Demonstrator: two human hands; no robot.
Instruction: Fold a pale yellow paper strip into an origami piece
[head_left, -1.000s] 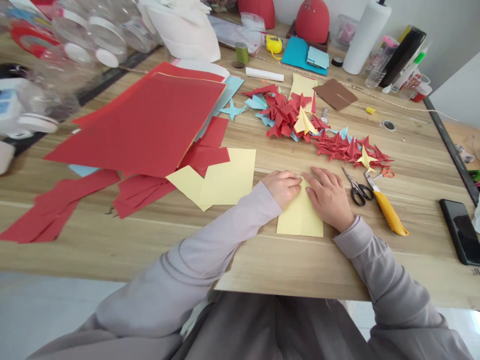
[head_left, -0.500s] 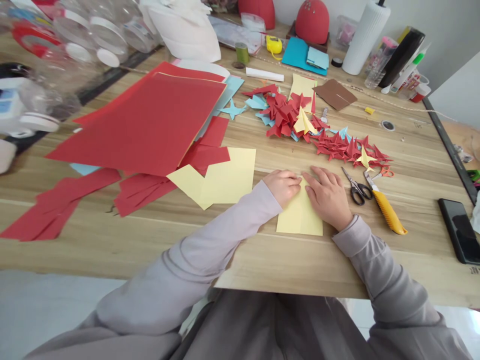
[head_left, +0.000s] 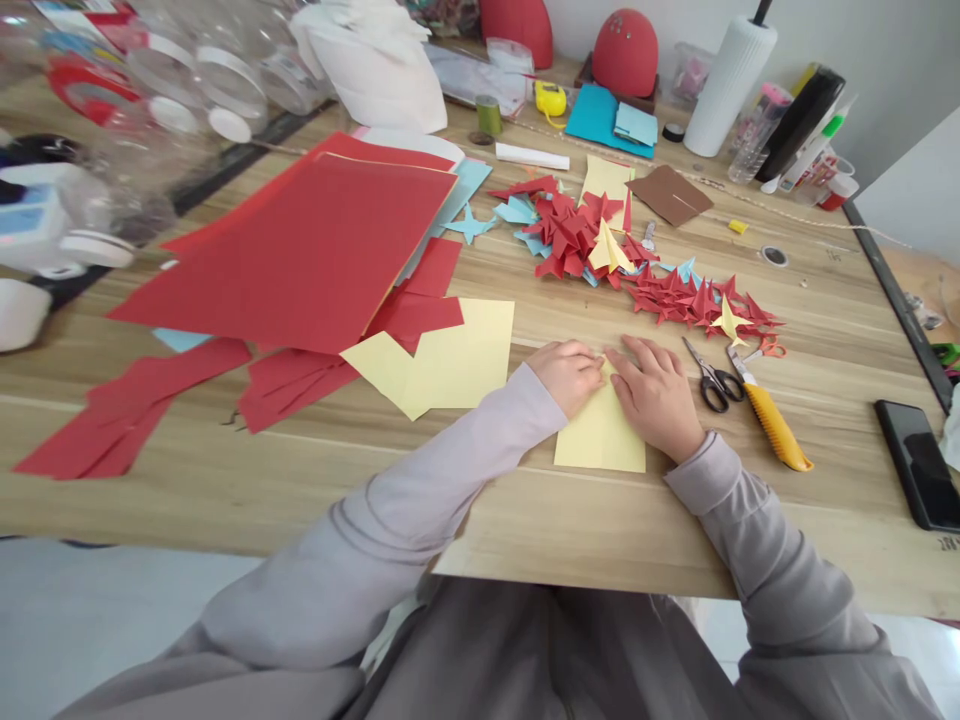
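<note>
Far stars [head_left: 697, 300] are looking finished, near sheet [head_left: 600, 438] unfinished; right hand [head_left: 657, 395] is lying spread, left hand [head_left: 568, 378] curled, grip unclear.

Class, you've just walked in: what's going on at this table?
Someone's left hand and right hand rest close together at the far end of a pale yellow sheet, which lies on the table. Beyond them is a heap of folded paper shapes, mostly red. Scissors and a yellow-handled tool lie beside the right hand.
</note>
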